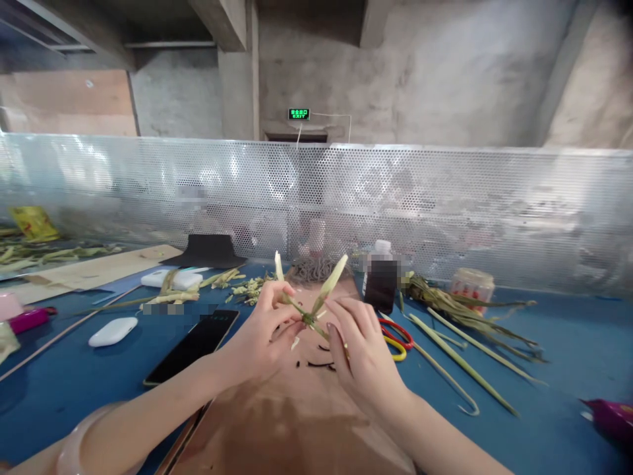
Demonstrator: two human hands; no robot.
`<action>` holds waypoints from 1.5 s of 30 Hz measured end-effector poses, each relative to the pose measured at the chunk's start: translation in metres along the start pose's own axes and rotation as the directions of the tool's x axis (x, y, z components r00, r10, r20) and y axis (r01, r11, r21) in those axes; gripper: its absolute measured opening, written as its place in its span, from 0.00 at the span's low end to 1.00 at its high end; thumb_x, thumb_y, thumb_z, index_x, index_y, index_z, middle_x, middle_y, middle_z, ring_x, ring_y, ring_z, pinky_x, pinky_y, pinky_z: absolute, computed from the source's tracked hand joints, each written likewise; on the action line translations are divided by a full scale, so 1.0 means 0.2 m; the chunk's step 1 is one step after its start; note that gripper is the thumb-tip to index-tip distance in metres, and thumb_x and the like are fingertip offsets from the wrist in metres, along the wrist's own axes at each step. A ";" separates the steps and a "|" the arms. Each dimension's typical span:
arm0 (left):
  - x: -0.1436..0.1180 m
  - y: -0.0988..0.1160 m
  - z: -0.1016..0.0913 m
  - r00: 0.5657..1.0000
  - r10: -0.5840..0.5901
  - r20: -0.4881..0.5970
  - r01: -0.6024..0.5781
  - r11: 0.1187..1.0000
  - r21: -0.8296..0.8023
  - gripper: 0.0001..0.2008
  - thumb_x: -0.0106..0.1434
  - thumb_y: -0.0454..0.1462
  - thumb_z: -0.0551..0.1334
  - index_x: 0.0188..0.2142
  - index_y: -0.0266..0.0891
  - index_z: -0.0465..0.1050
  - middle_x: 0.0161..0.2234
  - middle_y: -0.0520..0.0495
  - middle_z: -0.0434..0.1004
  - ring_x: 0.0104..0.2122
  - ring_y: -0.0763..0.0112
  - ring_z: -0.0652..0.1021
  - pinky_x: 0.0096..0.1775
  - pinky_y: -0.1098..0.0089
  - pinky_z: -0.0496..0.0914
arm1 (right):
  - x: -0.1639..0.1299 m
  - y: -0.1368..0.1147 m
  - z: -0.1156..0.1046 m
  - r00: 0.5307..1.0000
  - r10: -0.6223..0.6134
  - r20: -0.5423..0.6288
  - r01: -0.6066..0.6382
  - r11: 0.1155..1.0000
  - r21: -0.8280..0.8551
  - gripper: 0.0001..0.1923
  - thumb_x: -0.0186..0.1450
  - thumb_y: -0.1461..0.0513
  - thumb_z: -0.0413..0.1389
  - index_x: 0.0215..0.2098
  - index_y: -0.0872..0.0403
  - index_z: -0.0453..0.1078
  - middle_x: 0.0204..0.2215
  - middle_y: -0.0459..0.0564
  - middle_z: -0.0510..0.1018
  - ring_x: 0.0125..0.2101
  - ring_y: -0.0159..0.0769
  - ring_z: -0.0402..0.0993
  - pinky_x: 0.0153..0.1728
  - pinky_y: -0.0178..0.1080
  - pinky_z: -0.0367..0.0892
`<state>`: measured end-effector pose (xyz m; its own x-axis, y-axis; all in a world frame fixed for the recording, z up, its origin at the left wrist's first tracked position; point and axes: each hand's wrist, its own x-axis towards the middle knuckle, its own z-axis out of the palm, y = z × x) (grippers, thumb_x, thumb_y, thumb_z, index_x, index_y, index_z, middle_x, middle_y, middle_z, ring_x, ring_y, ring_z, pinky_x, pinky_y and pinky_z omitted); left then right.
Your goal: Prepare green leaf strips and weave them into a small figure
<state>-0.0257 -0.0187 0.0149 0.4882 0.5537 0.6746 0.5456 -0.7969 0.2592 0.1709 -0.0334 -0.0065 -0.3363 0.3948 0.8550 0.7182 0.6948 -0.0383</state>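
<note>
A small piece of folded green leaf strips is held up between my two hands, over the brown board. Pale leaf ends stick up from it, one broad and pointed, another narrow. My left hand pinches the piece from the left with thumb and fingers. From the right, my right hand closes its bent fingers around a strip that runs out of the knot; its fingertips are partly hidden. Below the hands, thin black strips lie on the board.
Red-and-yellow-handled scissors and long green stalks lie right, near a dark bottle and dried leaves. Left are a black phone, a white case and leaf scraps. A perforated metal screen stands behind.
</note>
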 end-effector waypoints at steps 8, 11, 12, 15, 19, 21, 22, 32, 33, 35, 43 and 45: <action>0.00 -0.09 0.02 0.993 0.104 0.050 -0.110 0.982 0.151 0.07 0.65 0.31 0.52 0.37 0.39 0.67 0.40 0.47 0.59 0.37 0.70 0.68 0.42 0.63 0.68 | 0.02 0.06 0.05 0.983 -0.165 0.085 0.170 0.984 -0.054 0.09 0.68 0.64 0.47 0.43 0.56 0.68 0.38 0.53 0.75 0.46 0.41 0.66 0.51 0.50 0.57; 0.00 -0.11 0.03 0.989 0.083 0.126 -0.095 0.990 0.100 0.07 0.65 0.30 0.50 0.37 0.39 0.65 0.34 0.48 0.66 0.34 0.70 0.70 0.39 0.65 0.68 | 0.02 0.06 0.08 0.976 -0.107 0.190 0.100 0.994 0.049 0.10 0.69 0.65 0.44 0.42 0.58 0.66 0.35 0.54 0.73 0.38 0.38 0.69 0.39 0.42 0.67; 0.00 -0.10 0.03 0.988 0.064 0.139 -0.078 0.993 0.094 0.06 0.65 0.31 0.51 0.38 0.39 0.65 0.32 0.49 0.67 0.32 0.70 0.70 0.36 0.67 0.68 | 0.02 0.06 0.07 0.971 -0.089 0.224 0.077 0.995 0.062 0.11 0.69 0.65 0.43 0.44 0.58 0.65 0.35 0.54 0.73 0.36 0.37 0.70 0.35 0.39 0.67; -0.02 -0.05 0.02 0.987 -0.006 0.160 -0.014 0.993 0.119 0.04 0.64 0.33 0.53 0.37 0.39 0.64 0.27 0.51 0.69 0.27 0.70 0.71 0.29 0.70 0.65 | 0.03 0.04 0.04 0.953 -0.079 0.292 0.081 0.997 0.007 0.12 0.68 0.67 0.41 0.45 0.59 0.63 0.35 0.53 0.72 0.33 0.37 0.71 0.27 0.36 0.66; -0.02 0.02 -0.01 0.987 0.007 0.163 -0.032 0.989 0.147 0.08 0.65 0.33 0.48 0.37 0.40 0.65 0.27 0.50 0.72 0.26 0.70 0.73 0.28 0.70 0.63 | 0.03 0.03 -0.02 0.934 -0.134 0.330 0.166 0.984 -0.070 0.13 0.67 0.66 0.41 0.45 0.57 0.64 0.34 0.52 0.73 0.26 0.35 0.71 0.20 0.35 0.60; -0.02 0.04 -0.03 0.981 0.040 0.190 -0.069 0.987 0.144 0.08 0.66 0.33 0.48 0.37 0.40 0.65 0.27 0.50 0.72 0.25 0.70 0.73 0.28 0.71 0.63 | 0.03 0.04 -0.05 0.925 -0.187 0.332 0.217 0.975 -0.055 0.14 0.67 0.66 0.41 0.46 0.57 0.63 0.36 0.52 0.74 0.25 0.34 0.71 0.19 0.34 0.59; -0.03 0.05 -0.03 0.977 0.055 0.207 -0.084 0.987 0.136 0.08 0.66 0.33 0.48 0.37 0.40 0.65 0.26 0.50 0.72 0.25 0.71 0.73 0.27 0.71 0.62 | 0.03 0.05 -0.06 0.920 -0.216 0.327 0.244 0.969 -0.045 0.14 0.66 0.66 0.41 0.46 0.57 0.63 0.36 0.53 0.75 0.25 0.34 0.71 0.19 0.34 0.59; -0.03 0.06 -0.05 0.974 0.049 0.221 -0.067 0.995 0.076 0.08 0.66 0.32 0.49 0.39 0.40 0.66 0.24 0.53 0.71 0.21 0.75 0.70 0.25 0.73 0.61 | 0.01 0.06 -0.05 0.931 -0.270 0.245 0.290 0.956 -0.051 0.16 0.68 0.64 0.41 0.52 0.60 0.62 0.28 0.51 0.77 0.21 0.34 0.73 0.18 0.34 0.60; -0.02 0.06 -0.05 0.979 0.052 0.196 -0.065 0.996 0.060 0.09 0.65 0.32 0.49 0.40 0.41 0.66 0.26 0.52 0.72 0.23 0.74 0.71 0.27 0.72 0.63 | 0.01 0.05 -0.04 0.946 -0.237 0.223 0.252 0.967 -0.041 0.16 0.69 0.64 0.41 0.51 0.59 0.63 0.28 0.51 0.77 0.22 0.33 0.73 0.19 0.33 0.61; -0.02 0.05 -0.03 0.994 0.066 0.090 -0.073 0.995 0.071 0.11 0.65 0.31 0.51 0.45 0.42 0.64 0.36 0.48 0.74 0.34 0.69 0.74 0.36 0.67 0.66 | 0.01 0.04 -0.02 0.980 -0.128 0.154 0.132 0.991 -0.014 0.14 0.69 0.64 0.41 0.46 0.58 0.65 0.25 0.50 0.77 0.21 0.32 0.74 0.19 0.31 0.60; -0.04 0.11 0.01 0.992 -0.102 -0.072 0.107 0.992 0.062 0.06 0.64 0.41 0.55 0.33 0.41 0.64 0.32 0.49 0.71 0.36 0.65 0.71 0.40 0.60 0.63 | -0.03 -0.04 0.07 0.998 0.055 -0.042 -0.056 0.998 -0.031 0.13 0.68 0.62 0.41 0.31 0.55 0.64 0.13 0.43 0.69 0.11 0.30 0.64 0.15 0.31 0.48; -0.03 0.14 0.02 0.967 -0.242 0.082 0.250 0.963 -0.105 0.11 0.65 0.43 0.53 0.30 0.40 0.63 0.26 0.52 0.70 0.29 0.69 0.71 0.34 0.65 0.65 | -0.04 -0.06 0.08 0.998 0.034 -0.057 -0.037 0.998 -0.052 0.13 0.68 0.63 0.40 0.30 0.55 0.63 0.14 0.44 0.69 0.13 0.31 0.65 0.16 0.32 0.47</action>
<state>-0.0108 -0.0427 0.0149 0.3954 0.7481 0.5329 0.5761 -0.6539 0.4904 0.1550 -0.0350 -0.0204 -0.2767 0.3835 0.8811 0.7608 0.6476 -0.0430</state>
